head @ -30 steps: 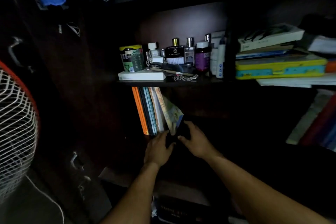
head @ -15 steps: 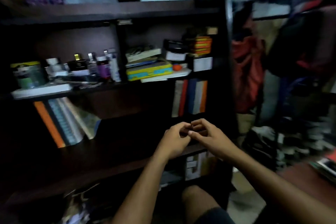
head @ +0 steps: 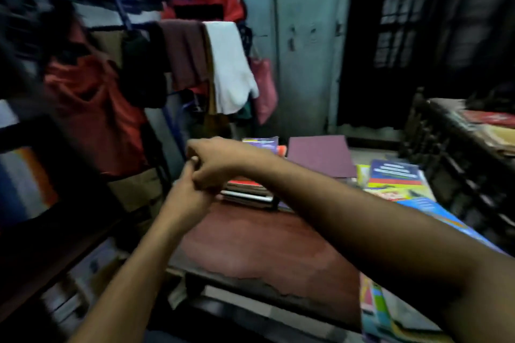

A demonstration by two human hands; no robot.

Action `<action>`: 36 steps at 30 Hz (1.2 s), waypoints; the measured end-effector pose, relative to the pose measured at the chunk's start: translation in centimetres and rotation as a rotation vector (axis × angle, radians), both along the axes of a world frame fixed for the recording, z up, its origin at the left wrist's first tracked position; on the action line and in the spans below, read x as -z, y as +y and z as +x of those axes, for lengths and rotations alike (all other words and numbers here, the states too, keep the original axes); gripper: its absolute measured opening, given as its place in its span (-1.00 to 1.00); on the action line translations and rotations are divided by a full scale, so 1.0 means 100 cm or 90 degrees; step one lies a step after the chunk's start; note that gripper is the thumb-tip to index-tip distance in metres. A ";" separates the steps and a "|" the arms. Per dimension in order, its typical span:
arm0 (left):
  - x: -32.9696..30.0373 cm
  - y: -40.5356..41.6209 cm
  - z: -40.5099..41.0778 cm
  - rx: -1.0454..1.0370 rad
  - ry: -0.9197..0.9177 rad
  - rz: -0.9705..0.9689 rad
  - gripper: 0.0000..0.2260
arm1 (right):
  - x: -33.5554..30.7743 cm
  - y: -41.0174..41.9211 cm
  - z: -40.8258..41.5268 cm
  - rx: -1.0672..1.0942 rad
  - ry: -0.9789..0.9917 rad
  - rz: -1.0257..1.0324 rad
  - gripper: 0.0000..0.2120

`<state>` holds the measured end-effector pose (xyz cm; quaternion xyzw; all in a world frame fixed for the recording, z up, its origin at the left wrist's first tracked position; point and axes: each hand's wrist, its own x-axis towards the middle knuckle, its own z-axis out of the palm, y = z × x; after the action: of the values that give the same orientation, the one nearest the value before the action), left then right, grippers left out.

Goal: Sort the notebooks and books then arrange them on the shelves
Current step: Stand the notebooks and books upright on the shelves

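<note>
My left hand (head: 189,199) and my right hand (head: 220,161) meet in front of me above the left end of a reddish table (head: 264,245). Their fingers are curled against each other, and I see no object in either. Just behind them a short stack of books (head: 248,193) lies on the table. A purple notebook (head: 320,156) lies flat farther back. To its right is a blue, red and yellow book (head: 395,175), with more colourful books (head: 434,211) along the right edge. The dark shelf (head: 28,189) with upright books is at the far left, blurred.
A clothes rack (head: 195,58) hung with red, maroon and white garments stands behind the table's left end. A pale metal cupboard (head: 303,36) is at the back. A dark carved wooden frame (head: 459,164) borders the right. More books (head: 390,312) overhang the near right corner.
My view has swung right from the shelf to the table of books. My hands left the books on the lower shelf and came together, empty, in front of me.
</note>
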<state>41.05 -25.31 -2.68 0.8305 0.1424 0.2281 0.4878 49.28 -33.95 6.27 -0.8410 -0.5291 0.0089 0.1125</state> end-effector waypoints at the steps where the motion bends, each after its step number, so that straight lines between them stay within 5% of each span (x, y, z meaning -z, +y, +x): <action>1: 0.001 -0.002 0.003 0.000 0.005 -0.023 -0.58 | -0.005 -0.001 0.005 -0.004 -0.009 -0.009 -0.57; 9: 0.000 -0.086 0.022 0.139 0.104 -0.133 -0.75 | -0.021 -0.119 0.038 0.075 -0.085 -0.107 -0.44; 16: 0.041 -0.180 0.029 0.293 0.300 -0.134 -0.66 | 0.051 -0.347 0.056 0.492 0.198 0.038 -0.17; 19: 0.046 -0.208 0.030 0.324 0.344 -0.210 -0.62 | 0.099 -0.392 0.049 0.539 0.374 0.143 -0.01; 24: 0.051 -0.237 0.030 0.370 0.362 -0.211 -0.44 | 0.116 -0.413 0.027 0.512 0.786 0.328 -0.41; 30: 0.054 -0.246 0.029 0.388 0.364 -0.257 -0.58 | 0.126 -0.421 0.019 0.605 0.752 0.315 -0.27; 36: 0.067 -0.244 0.024 0.442 0.354 -0.281 -0.40 | 0.131 -0.405 -0.006 0.615 0.819 0.432 -0.44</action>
<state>43.44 -49.71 -9.42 0.7355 0.0271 -0.2136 0.6424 48.68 -74.40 -6.80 -0.7263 0.0774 0.2754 0.6250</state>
